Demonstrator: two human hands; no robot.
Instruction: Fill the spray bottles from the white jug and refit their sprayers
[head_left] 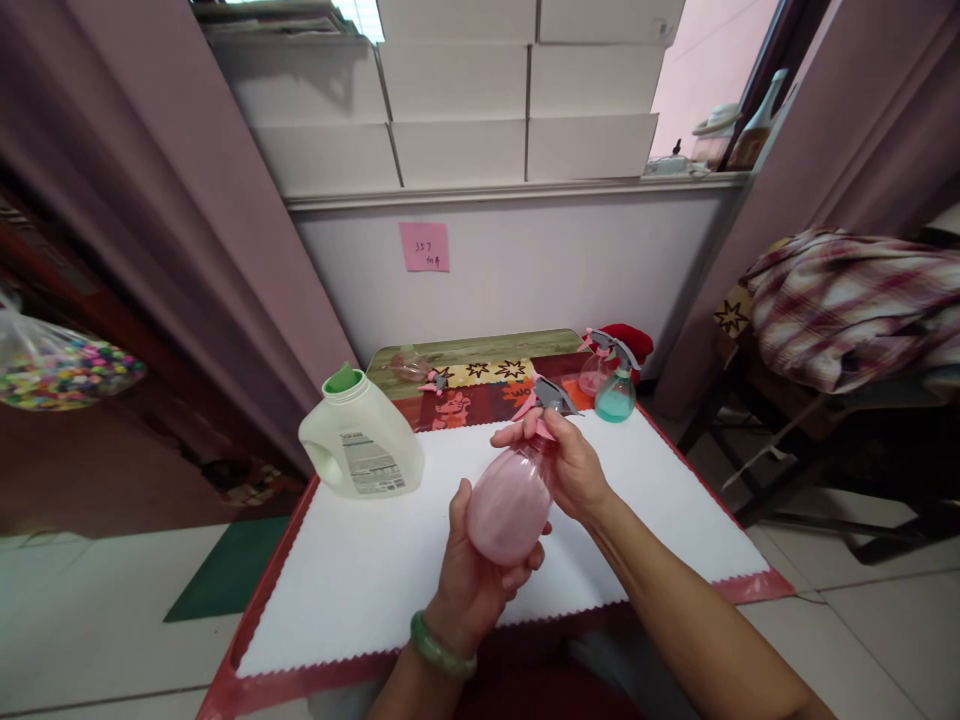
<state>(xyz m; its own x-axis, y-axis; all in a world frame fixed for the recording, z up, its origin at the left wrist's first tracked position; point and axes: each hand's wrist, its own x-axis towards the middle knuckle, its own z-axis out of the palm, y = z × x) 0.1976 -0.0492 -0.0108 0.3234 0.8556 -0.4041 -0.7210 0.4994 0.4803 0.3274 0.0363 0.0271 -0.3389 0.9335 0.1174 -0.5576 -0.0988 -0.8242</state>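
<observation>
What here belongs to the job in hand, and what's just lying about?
Likely the job:
pink spray bottle, held by left hand and right hand
pale jug
blue-green spray bottle

Probably just lying about:
plaid cloth
pink note
bag of colourful bits

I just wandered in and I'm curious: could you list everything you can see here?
Held spray bottle: 1, pink, grey trigger, in both hands
Pink standing bottle: 1, pink, table's far right
Teal standing bottle: 1, teal, beside it
Lying bottle: 1, clear, table's far left
Jug: 1, whitish, table's left
Cap-like piece: 1, green, at jug's mouth
Sheet: 1, white, on table
Table: 1, red-edged, before the person
Red item: 1, red, behind standing bottles, partly hidden
Note: 1, pink, wall
Boxes: at least 8, white, stacked behind
Curtains: 2, mauve, either side
Bag of small pieces: 1, multicoloured, left
Plaid cloth: 1, red-and-white, right
Bracelet: 1, green, left wrist
Left hand: 1, bare, beneath held bottle
Right hand: 1, bare, at its neck
</observation>
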